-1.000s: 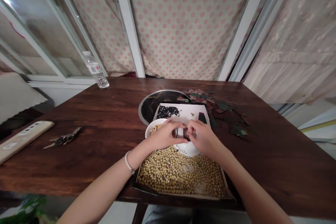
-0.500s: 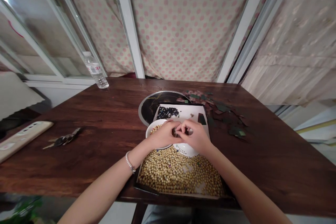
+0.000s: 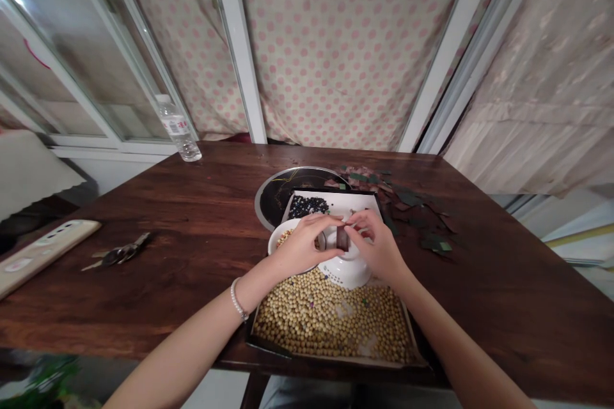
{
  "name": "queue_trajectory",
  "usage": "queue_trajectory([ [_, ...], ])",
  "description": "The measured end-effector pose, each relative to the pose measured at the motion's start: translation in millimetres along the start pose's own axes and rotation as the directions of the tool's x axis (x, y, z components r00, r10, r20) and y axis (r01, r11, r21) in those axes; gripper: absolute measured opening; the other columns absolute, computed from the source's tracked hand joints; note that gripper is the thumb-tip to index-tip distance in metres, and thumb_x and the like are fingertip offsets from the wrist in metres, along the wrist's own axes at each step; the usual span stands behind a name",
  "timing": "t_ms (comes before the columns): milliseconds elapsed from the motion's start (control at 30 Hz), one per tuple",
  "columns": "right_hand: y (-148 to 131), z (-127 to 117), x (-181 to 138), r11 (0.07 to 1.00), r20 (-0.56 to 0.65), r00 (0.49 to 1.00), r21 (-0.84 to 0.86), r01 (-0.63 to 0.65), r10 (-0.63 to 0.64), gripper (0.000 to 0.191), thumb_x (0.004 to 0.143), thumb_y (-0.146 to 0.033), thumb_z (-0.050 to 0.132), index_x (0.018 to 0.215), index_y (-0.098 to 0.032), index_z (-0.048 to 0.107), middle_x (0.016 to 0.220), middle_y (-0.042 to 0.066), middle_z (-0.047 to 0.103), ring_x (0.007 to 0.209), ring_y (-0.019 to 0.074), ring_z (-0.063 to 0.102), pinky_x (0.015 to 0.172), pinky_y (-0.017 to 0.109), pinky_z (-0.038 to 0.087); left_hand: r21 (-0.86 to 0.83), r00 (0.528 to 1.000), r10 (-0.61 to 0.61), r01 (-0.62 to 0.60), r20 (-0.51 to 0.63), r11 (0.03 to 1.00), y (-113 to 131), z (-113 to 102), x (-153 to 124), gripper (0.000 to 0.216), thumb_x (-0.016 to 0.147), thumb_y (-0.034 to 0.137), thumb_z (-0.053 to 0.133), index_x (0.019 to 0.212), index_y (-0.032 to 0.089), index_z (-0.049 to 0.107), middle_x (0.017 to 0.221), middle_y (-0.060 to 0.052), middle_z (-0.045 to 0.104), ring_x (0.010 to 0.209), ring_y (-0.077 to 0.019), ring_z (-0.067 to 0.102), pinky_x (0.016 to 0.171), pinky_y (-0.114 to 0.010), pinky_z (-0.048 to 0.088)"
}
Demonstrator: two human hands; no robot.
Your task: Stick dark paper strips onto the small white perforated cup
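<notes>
Both hands meet over a white bowl (image 3: 348,271) that stands in a shallow tray (image 3: 336,358) spread with tan beans (image 3: 316,316). My left hand (image 3: 300,246) is closed in a pinch, its fingertips touching a small dark piece (image 3: 342,238). My right hand (image 3: 377,243) pinches the same dark piece from the other side. A pearl bracelet (image 3: 236,299) circles my left wrist. Behind the hands, on the white far part of the tray, lies a heap of small dark beads (image 3: 307,206).
A round dark plate (image 3: 273,192) sits behind the tray. Scraps of dark green and reddish paper (image 3: 412,204) are scattered at the back right. Scissors (image 3: 119,252), a long pale remote-like object (image 3: 43,255) and a water bottle (image 3: 178,129) are on the left of the wooden table.
The hands parted slightly and lifted a little, so the small dark piece between the fingertips shows again. The view shifted slightly.
</notes>
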State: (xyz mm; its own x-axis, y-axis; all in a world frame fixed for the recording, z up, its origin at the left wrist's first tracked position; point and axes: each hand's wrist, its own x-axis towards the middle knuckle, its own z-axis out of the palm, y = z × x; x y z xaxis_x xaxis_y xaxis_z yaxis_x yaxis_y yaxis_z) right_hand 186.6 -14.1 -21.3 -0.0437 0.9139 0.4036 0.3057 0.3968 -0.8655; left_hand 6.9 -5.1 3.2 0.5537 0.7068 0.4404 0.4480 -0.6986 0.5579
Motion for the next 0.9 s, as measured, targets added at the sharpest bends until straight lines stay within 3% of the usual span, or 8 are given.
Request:
queue_trajectory([
  [233, -3, -7, 2, 0.999, 0.089, 0.995, -0.038, -0.032, 0.035, 0.011, 0.072, -0.023, 0.06, 0.082, -0.02, 0.056, 0.064, -0.001, 0.065, 0.06, 0.015, 0.058, 0.055, 0.026, 0.039, -0.16, 0.996, -0.058, 0.045, -0.073, 0.986, -1, -2, -3, 0.055, 0.083, 0.04, 0.062, 0.131, 0.024, 0.042, 0.129, -0.011, 0.056, 0.119, -0.0274, 0.051, 0.102, -0.049, 0.036],
  [300, -2, -9, 1, 0.997, 0.101, 0.994, -0.07, -0.032, 0.039, 0.013, 0.071, -0.022, 0.061, 0.083, -0.02, 0.057, 0.061, -0.002, 0.065, 0.057, 0.0147, 0.057, 0.055, 0.026, 0.039, -0.284, 0.985, -0.101, 0.058, -0.139, 0.957, -2, -2, -3, 0.049, 0.093, 0.041, 0.044, 0.137, 0.022, 0.033, 0.131, -0.013, 0.054, 0.122, -0.0254, 0.049, 0.105, -0.049, 0.033],
  [400, 4, -10, 1, 0.988, 0.088, 0.995, -0.151, -0.033, 0.047, 0.013, 0.071, -0.022, 0.061, 0.083, -0.02, 0.056, 0.058, -0.003, 0.062, 0.054, 0.0143, 0.054, 0.055, 0.027, 0.041, -0.439, 0.93, -0.17, 0.01, -0.327, 0.898, -3, -3, -1, 0.043, 0.098, 0.044, 0.028, 0.131, 0.02, 0.04, 0.124, -0.014, 0.059, 0.118, -0.0237, 0.053, 0.103, -0.047, 0.035],
  [467, 6, -10, 1, 0.974, 0.045, 0.999, -0.225, -0.004, 0.015, 0.012, 0.07, -0.023, 0.062, 0.08, -0.02, 0.056, 0.059, -0.002, 0.058, 0.054, 0.0145, 0.053, 0.055, 0.027, 0.042, -0.496, 0.844, -0.204, -0.083, -0.496, 0.864, -1, -8, 3, 0.041, 0.098, 0.045, 0.029, 0.127, 0.02, 0.043, 0.118, -0.014, 0.062, 0.11, -0.0223, 0.058, 0.098, -0.044, 0.04],
  [567, -1, -9, 0, 0.947, -0.004, 0.996, -0.312, 0.082, -0.088, 0.009, 0.074, -0.024, 0.06, 0.081, -0.019, 0.058, 0.072, 0.003, 0.058, 0.063, 0.0163, 0.054, 0.059, 0.029, 0.045, -0.475, 0.625, -0.236, -0.246, -0.744, 0.845, 3, -26, 8, 0.036, 0.095, 0.045, 0.037, 0.121, 0.022, 0.044, 0.114, -0.011, 0.064, 0.103, -0.0203, 0.062, 0.092, -0.039, 0.044],
  [667, -20, -4, -3, 0.928, 0.152, 0.971, -0.299, 0.222, -0.183, 0.015, 0.084, -0.022, 0.051, 0.095, -0.018, 0.06, 0.092, 0.008, 0.063, 0.082, 0.0193, 0.06, 0.074, 0.033, 0.048, -0.485, 0.461, -0.322, -0.294, -0.827, 0.824, 8, -57, 10, 0.031, 0.093, 0.043, 0.04, 0.116, 0.024, 0.047, 0.117, -0.009, 0.063, 0.108, -0.0196, 0.059, 0.092, -0.036, 0.044],
  [767, -42, 7, -11, 0.87, 0.467, 0.848, -0.274, 0.409, -0.252, 0.016, 0.089, -0.024, 0.049, 0.097, -0.02, 0.062, 0.098, 0.008, 0.066, 0.096, 0.0225, 0.059, 0.087, 0.039, 0.045, -0.572, 0.47, -0.432, -0.207, -0.77, 0.794, 10, -86, 1, 0.027, 0.092, 0.041, 0.04, 0.112, 0.025, 0.05, 0.12, -0.006, 0.062, 0.115, -0.0192, 0.056, 0.096, -0.036, 0.042],
  [900, -54, 23, -14, 0.793, 0.645, 0.722, -0.291, 0.535, -0.251, 0.022, 0.093, -0.024, 0.046, 0.083, -0.02, 0.066, 0.083, 0.005, 0.068, 0.085, 0.0211, 0.062, 0.09, 0.044, 0.043, -0.534, 0.597, -0.432, 0.008, -0.676, 0.845, 4, -97, -24, 0.029, 0.09, 0.04, 0.046, 0.112, 0.023, 0.051, 0.118, -0.009, 0.063, 0.113, -0.0214, 0.057, 0.097, -0.04, 0.042],
])
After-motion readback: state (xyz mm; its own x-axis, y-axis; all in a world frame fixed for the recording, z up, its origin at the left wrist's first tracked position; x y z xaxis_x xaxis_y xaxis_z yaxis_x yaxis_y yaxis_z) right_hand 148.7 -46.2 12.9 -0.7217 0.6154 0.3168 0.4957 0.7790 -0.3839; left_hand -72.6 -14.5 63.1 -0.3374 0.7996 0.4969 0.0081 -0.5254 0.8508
